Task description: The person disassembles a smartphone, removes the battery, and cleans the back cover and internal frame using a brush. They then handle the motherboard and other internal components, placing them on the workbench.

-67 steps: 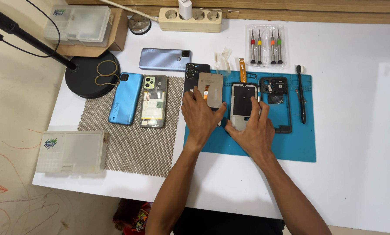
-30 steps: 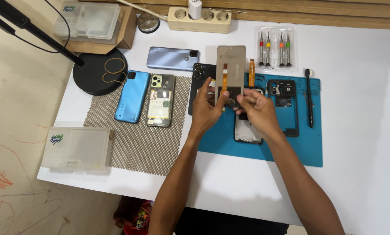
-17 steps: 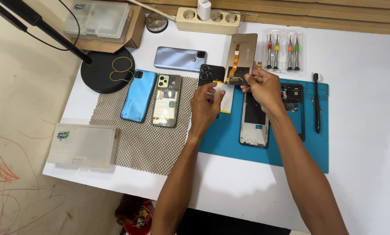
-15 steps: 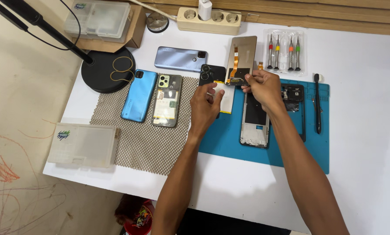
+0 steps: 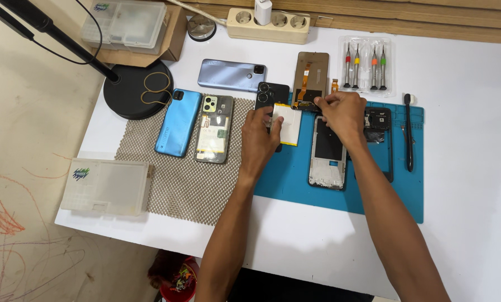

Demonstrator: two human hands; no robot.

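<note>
Centre of frame: a thin white rectangular battery pack (image 5: 287,123) is pinned flat at its left edge by the left hand (image 5: 260,140), fingers pressed narrow, on the blue silicone work mat (image 5: 345,196). The brown-backed display panel w/ orange flex cable (image 5: 311,78), upper centre, is pinched at its lower edge by the right hand (image 5: 344,114). Judged approx. mid-teardown: screen and battery are already out; the grey phone frame (image 5: 329,151), centre-right, lies stripped.

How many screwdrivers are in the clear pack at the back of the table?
4, side by side in the clear pack: red-collared, yellow, orange and green, left to right. None looks hidden.
</note>
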